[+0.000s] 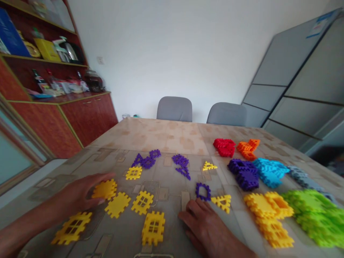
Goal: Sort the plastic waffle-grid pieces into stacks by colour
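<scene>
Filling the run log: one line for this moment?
left hand: on yellow tile | right hand: flat on table, beside purple tile

The whole view is smeared by motion, worst at the lower right, where the green pile (317, 218) blurs into a single mass and runs off the right edge. The left hand (80, 193) hides part of a yellow tile (106, 189). Both forearms are cut off by the bottom edge. Items on the shelf (43, 59) at upper left are too small to tell.

bare table (166, 138) lies open beyond the purple pieces (161, 161); stacked blocks (271, 186) crowd the right.
</scene>
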Tool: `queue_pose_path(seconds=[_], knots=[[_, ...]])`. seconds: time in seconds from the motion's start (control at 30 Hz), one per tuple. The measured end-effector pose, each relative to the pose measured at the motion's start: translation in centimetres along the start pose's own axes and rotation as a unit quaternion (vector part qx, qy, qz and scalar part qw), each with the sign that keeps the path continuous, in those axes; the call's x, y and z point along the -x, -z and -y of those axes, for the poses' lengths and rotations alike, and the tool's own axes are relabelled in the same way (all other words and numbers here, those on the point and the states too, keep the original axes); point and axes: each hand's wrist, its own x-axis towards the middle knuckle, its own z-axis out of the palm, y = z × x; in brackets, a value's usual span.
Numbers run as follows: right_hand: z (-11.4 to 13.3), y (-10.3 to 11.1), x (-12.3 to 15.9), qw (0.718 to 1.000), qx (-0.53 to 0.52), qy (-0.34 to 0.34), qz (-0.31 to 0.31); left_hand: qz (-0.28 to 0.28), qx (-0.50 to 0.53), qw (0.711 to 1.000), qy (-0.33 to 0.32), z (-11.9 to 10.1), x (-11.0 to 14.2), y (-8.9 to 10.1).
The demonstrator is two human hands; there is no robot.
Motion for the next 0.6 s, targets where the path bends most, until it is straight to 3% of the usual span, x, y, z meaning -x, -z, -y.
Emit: queue_pose_path(seconds=[0.17,0.3,0.43,0.6], knots=[[0.4,0.5,-0.2,1.0,0.0,-0.012,0.025,0.001,0.006,0.999,-0.035,0.7,-0.1,-0.9],[-0.3,1.7,0.0,0.998,-0.043,-0.011,0.047,-0.03,-0.011,0.998,-0.047,0.8,-0.3,-1.1],[-2.9,3.3,0.7,0.994,-0.055,-0.086,-0.029,-0.071,-0.039,0.995,-0.051,-0.2,-0.3,-0.4],[-6.7,3.6,1.5,0.981,0.032,-0.173,-0.085,-0.05,-0.017,0.995,-0.084,-3.7,-0.3,1.2]])
